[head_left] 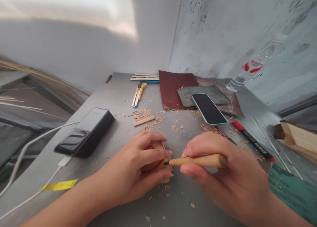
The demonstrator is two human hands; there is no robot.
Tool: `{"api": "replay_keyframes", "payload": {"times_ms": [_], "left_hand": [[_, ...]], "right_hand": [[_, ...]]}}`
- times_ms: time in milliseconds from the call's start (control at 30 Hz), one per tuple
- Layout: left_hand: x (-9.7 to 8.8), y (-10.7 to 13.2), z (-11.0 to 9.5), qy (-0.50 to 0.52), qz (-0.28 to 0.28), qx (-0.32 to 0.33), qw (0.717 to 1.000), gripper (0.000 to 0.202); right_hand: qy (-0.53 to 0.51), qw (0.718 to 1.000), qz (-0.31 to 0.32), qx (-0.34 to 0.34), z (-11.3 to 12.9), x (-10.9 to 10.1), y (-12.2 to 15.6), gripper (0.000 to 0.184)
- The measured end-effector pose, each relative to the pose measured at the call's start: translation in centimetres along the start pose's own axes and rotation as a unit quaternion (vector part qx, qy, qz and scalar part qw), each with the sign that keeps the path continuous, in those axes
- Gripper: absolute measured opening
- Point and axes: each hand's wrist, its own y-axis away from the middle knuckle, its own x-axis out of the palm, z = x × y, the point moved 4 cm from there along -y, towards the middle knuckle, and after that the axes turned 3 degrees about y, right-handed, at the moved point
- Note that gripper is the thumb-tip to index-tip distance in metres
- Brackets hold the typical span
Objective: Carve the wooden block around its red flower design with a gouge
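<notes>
Under the curled fingers of my left hand (138, 164) lies a small piece of wood (160, 148) with a red line drawn on it. Most of that piece is hidden by the hand. My right hand (223, 174) is closed around the wooden handle of a carving tool (198, 161), which points left. The tool's short dark tip meets the edge of the piece, close to my left fingertips. Wood shavings (141, 115) lie scattered over the grey table (119, 98) around both hands, with a short wooden strip (143, 121) among them.
A yellow utility knife (138, 93) lies behind the hands. Sandpaper sheets (173, 88) carry a phone (208, 109). A black power bank (85, 133) with a white cable stands left. To the right are a red-and-black marker (252, 141), thin rods and a water bottle (252, 67).
</notes>
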Motion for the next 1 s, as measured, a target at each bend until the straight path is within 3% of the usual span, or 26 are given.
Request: {"api": "replay_keyframes", "payload": {"times_ms": [167, 367, 567, 667, 1000], "left_hand": [[-0.6, -0.2, -0.8, 0.015, 0.059, -0.013, 0.998, 0.031], [-0.9, -0.4, -0.4, 0.099, 0.009, -0.016, 0.995, 0.036], [-0.5, -0.4, -0.2, 0.042, 0.010, 0.025, 0.999, 0.032], [-0.3, -0.4, -0.1, 0.034, 0.008, 0.028, 0.999, 0.031], [-0.2, -0.3, 0.1, 0.047, 0.002, 0.017, 0.999, 0.033]], "right_hand": [[-0.030, 0.999, 0.008, 0.002, -0.3, 0.2, 0.2, 0.016], [-0.029, 0.999, 0.029, 0.007, 0.2, 0.2, -0.3, 0.013], [-0.038, 0.997, 0.069, -0.002, 0.7, 0.7, -0.1, 0.006], [-0.040, 0.997, 0.060, -0.025, 0.7, 1.0, 0.1, 0.006], [-0.026, 0.999, 0.040, -0.002, 1.0, 1.0, -0.6, 0.007]]}}
